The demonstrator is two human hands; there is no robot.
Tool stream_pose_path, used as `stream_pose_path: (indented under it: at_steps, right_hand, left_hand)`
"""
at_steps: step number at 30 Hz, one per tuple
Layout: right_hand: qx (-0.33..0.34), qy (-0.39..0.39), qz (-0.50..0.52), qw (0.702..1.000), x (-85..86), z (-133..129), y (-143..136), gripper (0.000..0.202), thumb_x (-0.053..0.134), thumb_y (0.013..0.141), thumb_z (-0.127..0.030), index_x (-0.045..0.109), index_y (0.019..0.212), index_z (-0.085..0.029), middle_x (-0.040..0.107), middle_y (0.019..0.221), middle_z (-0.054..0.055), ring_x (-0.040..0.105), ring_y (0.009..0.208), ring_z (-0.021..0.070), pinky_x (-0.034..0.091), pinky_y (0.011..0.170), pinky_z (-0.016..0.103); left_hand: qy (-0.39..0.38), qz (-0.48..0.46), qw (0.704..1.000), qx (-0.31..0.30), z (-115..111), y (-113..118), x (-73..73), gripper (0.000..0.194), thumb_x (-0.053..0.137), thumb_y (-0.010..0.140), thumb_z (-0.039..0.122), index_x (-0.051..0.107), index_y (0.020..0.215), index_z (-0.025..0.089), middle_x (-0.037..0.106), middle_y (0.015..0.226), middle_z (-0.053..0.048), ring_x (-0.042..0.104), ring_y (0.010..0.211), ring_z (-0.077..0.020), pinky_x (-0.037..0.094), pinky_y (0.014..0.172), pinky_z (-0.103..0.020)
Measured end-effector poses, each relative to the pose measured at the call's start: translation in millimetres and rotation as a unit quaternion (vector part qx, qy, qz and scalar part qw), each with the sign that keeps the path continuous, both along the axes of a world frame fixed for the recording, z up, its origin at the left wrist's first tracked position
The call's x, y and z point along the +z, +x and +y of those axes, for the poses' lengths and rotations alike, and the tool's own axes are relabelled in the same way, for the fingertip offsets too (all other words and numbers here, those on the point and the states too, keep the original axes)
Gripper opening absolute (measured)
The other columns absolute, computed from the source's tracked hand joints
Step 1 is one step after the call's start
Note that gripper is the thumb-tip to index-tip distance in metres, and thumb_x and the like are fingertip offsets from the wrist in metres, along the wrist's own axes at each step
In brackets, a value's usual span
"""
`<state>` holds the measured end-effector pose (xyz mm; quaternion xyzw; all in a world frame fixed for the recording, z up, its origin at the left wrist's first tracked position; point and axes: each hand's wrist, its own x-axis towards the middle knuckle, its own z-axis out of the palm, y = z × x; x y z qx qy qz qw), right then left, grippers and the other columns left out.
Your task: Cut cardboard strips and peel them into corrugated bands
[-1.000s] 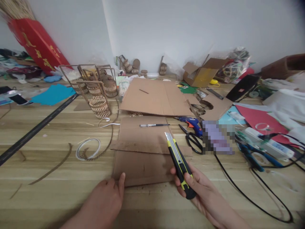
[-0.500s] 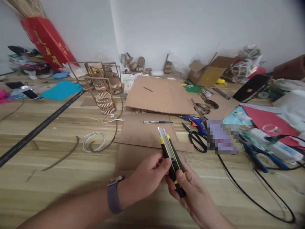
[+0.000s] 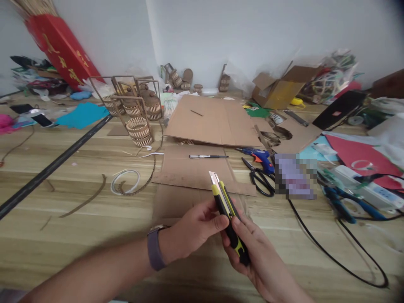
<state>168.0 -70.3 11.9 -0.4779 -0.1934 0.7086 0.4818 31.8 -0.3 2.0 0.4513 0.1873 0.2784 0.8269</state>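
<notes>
The wooden table (image 3: 104, 227) spreads under everything, with a large cardboard sheet (image 3: 217, 120) at its far middle and a smaller cardboard piece (image 3: 167, 204) nearer, partly behind the hands. The right hand (image 3: 248, 240) is wrapped round the near end of the utility knife (image 3: 229, 212), its thumb on the upper face. The left hand (image 3: 194, 227) comes in from the left, thumb and curled fingers drawn together at the knife's left edge; how firmly it pinches, I cannot tell. So the knife lies between the two hands, touching both, with the right hand covering more of the handle. Its long axis slants from near right to far left, pointing away from the person, and the exposed blade (image 3: 213, 177) leads at the far end, beyond all the fingers.
</notes>
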Motion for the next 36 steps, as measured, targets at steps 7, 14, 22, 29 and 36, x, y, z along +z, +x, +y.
stream_pose_path:
  at_steps: [7, 14, 22, 29, 36]
  right_hand:
    - [0.003, 0.015, 0.040, 0.999, 5.1, -5.9, -1.8, 0.039, 0.077, 0.081, -0.049, 0.060, 0.105, -0.023, 0.062, 0.070, -0.002, 0.048, 0.049, 0.0058, 0.028, 0.041, 0.014]
    - [0.093, 0.100, 0.081, 0.987, -5.2, -12.7, 14.0, 0.040, 0.079, 0.080, -0.047, 0.067, 0.111, -0.024, 0.068, 0.094, 0.005, 0.065, 0.073, 0.0140, 0.051, 0.061, 0.025]
    - [0.091, 0.097, 0.007, 0.991, -6.2, -18.5, 8.7, 0.049, 0.068, 0.080, -0.067, 0.060, 0.083, -0.018, 0.061, 0.074, 0.000, 0.038, 0.043, -0.0002, 0.027, 0.040, 0.014]
    - [0.059, 0.046, -0.019, 0.997, -17.5, -26.4, 8.0, 0.083, 0.069, 0.071, -0.076, 0.051, 0.134, -0.025, 0.054, 0.058, -0.007, 0.030, 0.036, 0.0005, 0.016, 0.037, 0.014]
    - [0.068, 0.006, 0.019, 0.997, -17.4, -34.4, 11.9, 0.076, 0.071, 0.074, -0.071, 0.049, 0.131, -0.025, 0.057, 0.060, -0.007, 0.036, 0.037, 0.0011, 0.022, 0.038, 0.014]
  left_hand:
    - [-0.035, -0.021, 0.999, 0.011, -3.0, -3.9, -3.6, 0.055, 0.079, 0.079, 0.051, 0.063, 0.117, 0.014, 0.062, 0.085, -0.001, 0.056, 0.060, -0.0078, 0.050, 0.058, -0.022]
    - [-0.072, -0.073, 0.994, -0.041, -4.2, -5.9, -8.3, 0.052, 0.076, 0.083, 0.050, 0.061, 0.119, 0.016, 0.054, 0.061, 0.006, 0.061, 0.049, -0.0121, 0.052, 0.051, -0.024]
    - [-0.013, -0.044, 0.999, -0.026, -8.8, -6.6, -0.2, 0.051, 0.076, 0.082, 0.053, 0.062, 0.115, 0.017, 0.067, 0.091, -0.004, 0.064, 0.063, -0.0103, 0.052, 0.065, -0.024]
    - [0.065, -0.003, 0.998, -0.018, -17.7, -7.2, -9.1, 0.056, 0.072, 0.084, 0.057, 0.062, 0.121, 0.016, 0.069, 0.102, -0.009, 0.066, 0.084, -0.0179, 0.052, 0.083, -0.032]
    - [0.104, 0.039, 0.994, -0.009, -19.8, -8.1, -12.9, 0.060, 0.070, 0.084, 0.059, 0.062, 0.125, 0.016, 0.069, 0.108, -0.010, 0.064, 0.097, -0.0210, 0.046, 0.095, -0.037]
